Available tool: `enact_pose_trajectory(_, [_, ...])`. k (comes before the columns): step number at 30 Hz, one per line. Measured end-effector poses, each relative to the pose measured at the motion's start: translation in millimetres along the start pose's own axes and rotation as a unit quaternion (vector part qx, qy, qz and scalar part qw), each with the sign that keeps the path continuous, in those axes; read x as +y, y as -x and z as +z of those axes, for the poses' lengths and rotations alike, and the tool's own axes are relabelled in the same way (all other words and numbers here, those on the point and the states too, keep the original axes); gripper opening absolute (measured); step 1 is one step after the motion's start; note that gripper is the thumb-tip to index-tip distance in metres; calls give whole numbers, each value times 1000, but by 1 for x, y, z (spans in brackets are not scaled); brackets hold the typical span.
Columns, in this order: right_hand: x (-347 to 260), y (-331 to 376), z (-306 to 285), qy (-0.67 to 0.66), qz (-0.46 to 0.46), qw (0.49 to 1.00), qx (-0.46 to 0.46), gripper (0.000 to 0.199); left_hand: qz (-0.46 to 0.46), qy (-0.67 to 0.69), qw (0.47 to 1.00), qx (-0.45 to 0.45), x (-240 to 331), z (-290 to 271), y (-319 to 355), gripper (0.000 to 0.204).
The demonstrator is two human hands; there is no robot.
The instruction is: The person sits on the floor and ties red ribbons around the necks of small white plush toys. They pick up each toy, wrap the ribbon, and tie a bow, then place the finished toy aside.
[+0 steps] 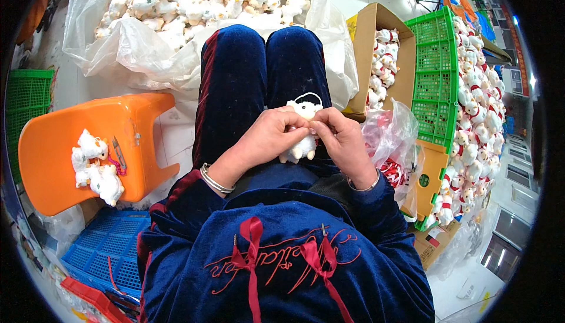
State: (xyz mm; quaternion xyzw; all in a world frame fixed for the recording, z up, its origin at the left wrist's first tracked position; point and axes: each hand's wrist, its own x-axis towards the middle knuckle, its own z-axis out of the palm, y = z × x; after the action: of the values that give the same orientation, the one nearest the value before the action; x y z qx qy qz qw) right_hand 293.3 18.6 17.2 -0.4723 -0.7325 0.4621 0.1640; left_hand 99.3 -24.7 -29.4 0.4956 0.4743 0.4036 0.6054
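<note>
Over my lap, a small white plush toy [304, 147] with a dark eye and a thin white loop at its head sits between my hands. My left hand [263, 133] comes in from the left, thumb and fingers closed in a pinch at the toy's neck. From the other side my right hand [346, 145] pinches at the same spot, its fingertips meeting those of the left. Whatever thin piece may lie between the fingertips is hidden. The toy's head shows above the fingers and its feet below.
Left, an orange stool [59, 137] bears several white plush toys [97, 170] and small snips [119, 155]. Ahead lies a plastic sheet [147, 46] heaped with toys. Right stand a cardboard box [406, 58], a bag of red ribbons [391, 128] and a green crate [432, 75].
</note>
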Motion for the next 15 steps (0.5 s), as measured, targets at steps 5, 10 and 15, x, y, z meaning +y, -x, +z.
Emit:
enact_pose_trajectory(5, [-6,-1,0,93,-65,994,-11,13,58,-156,984,66,0,13,1,13])
enact_pose_trajectory(10, [-12,-4,-4,99,7,995,-20,14,55,-197,974,99,5,19,3,12])
enact_pose_trajectory(15, [-12,-5,-3,121,-2,993,-14,13,73,-250,959,114,5,20,2,13])
